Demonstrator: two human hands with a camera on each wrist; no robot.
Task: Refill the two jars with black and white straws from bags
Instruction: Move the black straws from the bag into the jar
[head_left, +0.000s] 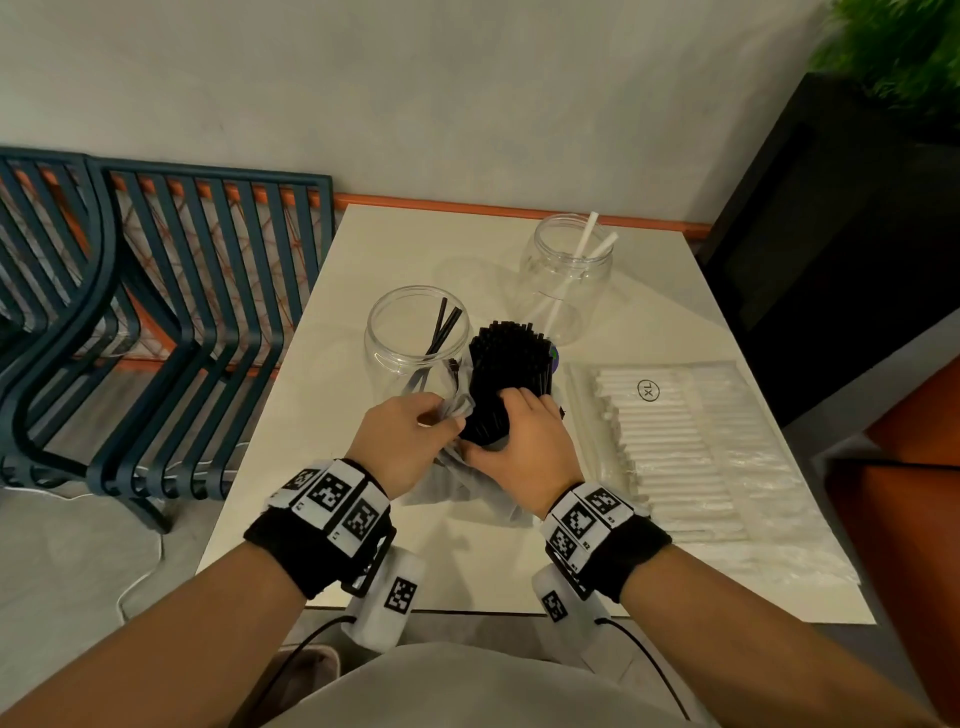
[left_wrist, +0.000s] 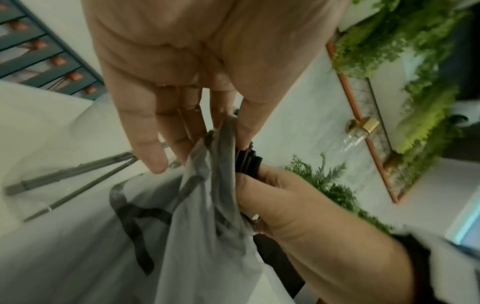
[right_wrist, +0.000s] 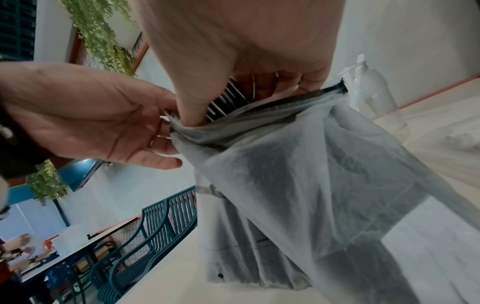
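Note:
My right hand (head_left: 511, 436) grips a thick bundle of black straws (head_left: 509, 371) that sticks up out of a translucent grey bag (head_left: 467, 488). My left hand (head_left: 415, 431) pinches the bag's mouth (left_wrist: 221, 156) beside the bundle. Just behind my left hand stands a clear jar (head_left: 415, 338) with a few black straws (head_left: 444, 330) in it. A second clear jar (head_left: 566, 270) with two white straws (head_left: 592, 239) stands farther back. A flat clear bag of white straws (head_left: 685, 457), marked XL, lies on the table (head_left: 322, 426) to the right. In the right wrist view the bag (right_wrist: 311, 185) hangs below my fingers (right_wrist: 189, 107).
Dark blue slatted chairs (head_left: 156, 322) stand left of the table. A black planter box (head_left: 841, 249) with green foliage (head_left: 898, 47) rises at the right, with an orange seat (head_left: 904, 499) in front of it. The wall runs along the table's far edge.

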